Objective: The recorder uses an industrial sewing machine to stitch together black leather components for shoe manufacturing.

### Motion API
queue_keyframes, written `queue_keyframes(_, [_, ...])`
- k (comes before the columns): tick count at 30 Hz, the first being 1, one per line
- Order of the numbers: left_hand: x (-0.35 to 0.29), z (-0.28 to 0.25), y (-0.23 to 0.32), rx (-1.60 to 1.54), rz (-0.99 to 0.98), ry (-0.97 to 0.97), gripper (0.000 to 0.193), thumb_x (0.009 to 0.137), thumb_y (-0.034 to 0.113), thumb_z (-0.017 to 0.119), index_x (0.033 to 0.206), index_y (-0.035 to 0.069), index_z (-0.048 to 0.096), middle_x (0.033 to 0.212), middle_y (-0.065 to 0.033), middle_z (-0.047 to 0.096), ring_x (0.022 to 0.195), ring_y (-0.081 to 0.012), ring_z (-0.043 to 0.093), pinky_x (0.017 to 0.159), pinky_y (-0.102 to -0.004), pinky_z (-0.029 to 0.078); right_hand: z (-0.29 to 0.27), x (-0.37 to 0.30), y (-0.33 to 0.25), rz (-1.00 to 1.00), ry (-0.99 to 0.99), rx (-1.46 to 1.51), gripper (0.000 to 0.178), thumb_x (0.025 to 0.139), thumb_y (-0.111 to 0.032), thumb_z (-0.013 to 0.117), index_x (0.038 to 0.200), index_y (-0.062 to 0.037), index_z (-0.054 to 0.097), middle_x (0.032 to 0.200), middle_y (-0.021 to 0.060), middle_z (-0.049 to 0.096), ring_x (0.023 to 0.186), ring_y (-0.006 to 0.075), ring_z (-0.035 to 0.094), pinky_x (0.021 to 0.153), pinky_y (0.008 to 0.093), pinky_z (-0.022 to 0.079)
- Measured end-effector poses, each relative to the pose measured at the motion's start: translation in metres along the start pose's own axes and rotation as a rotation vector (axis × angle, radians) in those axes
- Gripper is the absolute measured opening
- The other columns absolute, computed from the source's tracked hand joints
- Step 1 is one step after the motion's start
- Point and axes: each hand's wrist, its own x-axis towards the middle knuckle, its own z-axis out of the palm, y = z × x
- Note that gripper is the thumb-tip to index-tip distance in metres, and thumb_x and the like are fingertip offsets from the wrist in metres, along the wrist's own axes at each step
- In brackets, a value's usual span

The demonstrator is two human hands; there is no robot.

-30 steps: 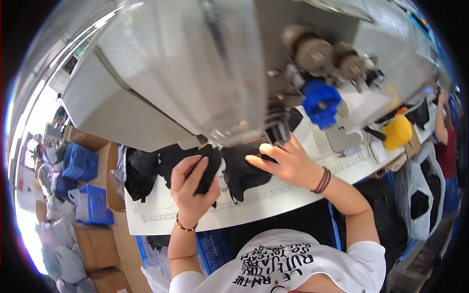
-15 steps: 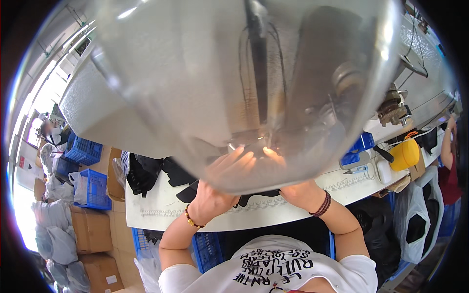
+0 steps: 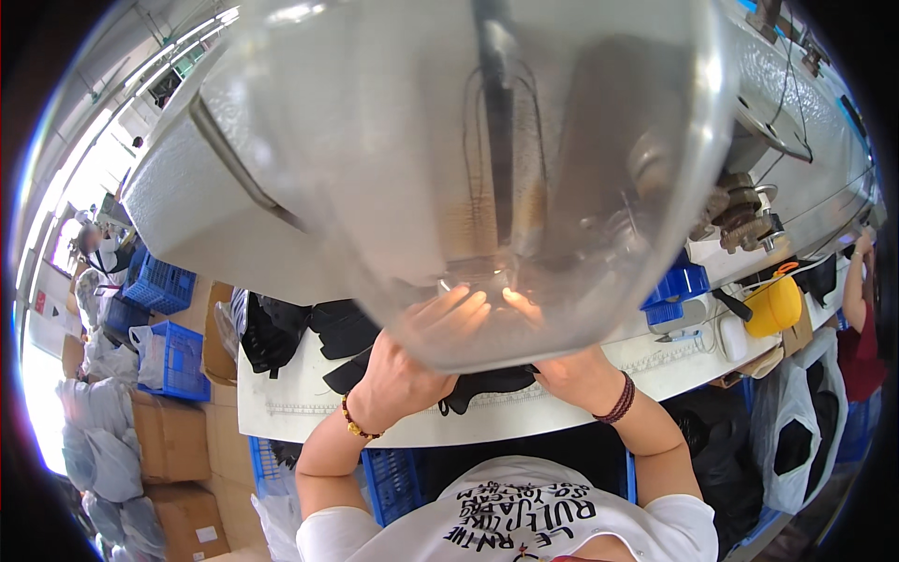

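I see a clear, smoky shield (image 3: 599, 309) of a sewing machine (image 3: 215, 215) in front of my fingers, blurring them. My left hand (image 3: 405, 373) lies palm down, its fingers stretched toward the needle area (image 3: 492, 272). On the other side, my right hand (image 3: 576, 375) rests with its index finger extended to the same spot. Between and under the hands is a black fabric piece (image 3: 487, 382), its near edge showing below the shield. Neither hand seems to pinch it, though the shield blurs the contact.
More black fabric pieces (image 3: 342, 328) lie left of my left hand. A ruler strip (image 3: 646, 354) runs along the white table (image 3: 318, 426). At right are a yellow container (image 3: 773, 307), blue holder (image 3: 682, 286) and thread snips (image 3: 679, 337). Blue crates (image 3: 173, 361) and cartons stand left; another person (image 3: 854, 347) is right.
My view has shifted slightly, moving the machine's arm and the table things in the picture. Both hands stay near the needle area; more of the black fabric's near edge shows below the shield.
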Motion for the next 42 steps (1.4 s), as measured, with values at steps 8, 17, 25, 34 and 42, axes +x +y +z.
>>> queue_keyframes(8, [0.009, -0.009, -0.001, 0.007, 0.005, 0.017, 0.041, 0.064, -0.001, 0.057, 0.104, 0.003, 0.058, 0.107, -0.007, 0.058, 0.097, -0.0212, 0.057, 0.062, -0.0294, 0.049, 0.001, -0.004, 0.003, 0.07, -0.09, 0.033, 0.046, 0.056, 0.005, 0.061, 0.101, -0.0013, 0.057, 0.123, 0.0185, 0.045, 0.104, 0.0344, 0.05, 0.085, 0.0395, 0.042])
queue_keyframes(17, [0.008, -0.012, 0.001, -0.036, -0.078, -0.053, 0.028, 0.068, 0.003, 0.061, 0.095, 0.003, 0.058, 0.099, -0.0087, 0.057, 0.098, -0.0267, 0.054, 0.083, -0.0371, 0.045, 0.0, 0.001, -0.001, 0.14, -0.142, 0.023, 0.053, 0.058, 0.004, 0.061, 0.11, -0.0058, 0.055, 0.122, 0.0151, 0.047, 0.107, 0.0316, 0.049, 0.087, 0.04, 0.04])
queue_keyframes(25, [0.007, -0.006, -0.001, -0.034, -0.057, -0.06, 0.031, 0.066, 0.002, 0.061, 0.097, 0.002, 0.058, 0.101, -0.009, 0.056, 0.099, -0.0272, 0.053, 0.085, -0.0386, 0.042, -0.001, 0.003, 0.003, 0.125, -0.131, 0.031, 0.056, 0.056, 0.004, 0.061, 0.11, -0.0065, 0.055, 0.123, 0.0124, 0.047, 0.11, 0.0306, 0.046, 0.089, 0.041, 0.038])
queue_keyframes(34, [0.002, 0.002, -0.002, 0.102, -0.09, -0.058, 0.034, 0.062, 0.001, 0.061, 0.096, 0.003, 0.058, 0.098, -0.0084, 0.053, 0.097, -0.0269, 0.052, 0.084, -0.038, 0.04, -0.002, 0.004, 0.002, 0.147, -0.198, 0.039, 0.052, 0.054, 0.003, 0.06, 0.104, -0.0091, 0.058, 0.121, 0.0105, 0.049, 0.096, 0.0281, 0.054, 0.077, 0.0351, 0.046])
queue_keyframes(42, [-0.001, 0.002, -0.013, 0.01, -0.092, -0.031, 0.033, 0.063, 0.0, 0.061, 0.096, 0.004, 0.059, 0.096, -0.0063, 0.056, 0.095, -0.0255, 0.055, 0.077, -0.0366, 0.046, 0.004, 0.006, -0.007, 0.173, -0.119, -0.052, 0.045, 0.054, 0.003, 0.06, 0.097, -0.0083, 0.059, 0.112, 0.0104, 0.055, 0.084, 0.0255, 0.058, 0.069, 0.034, 0.048])
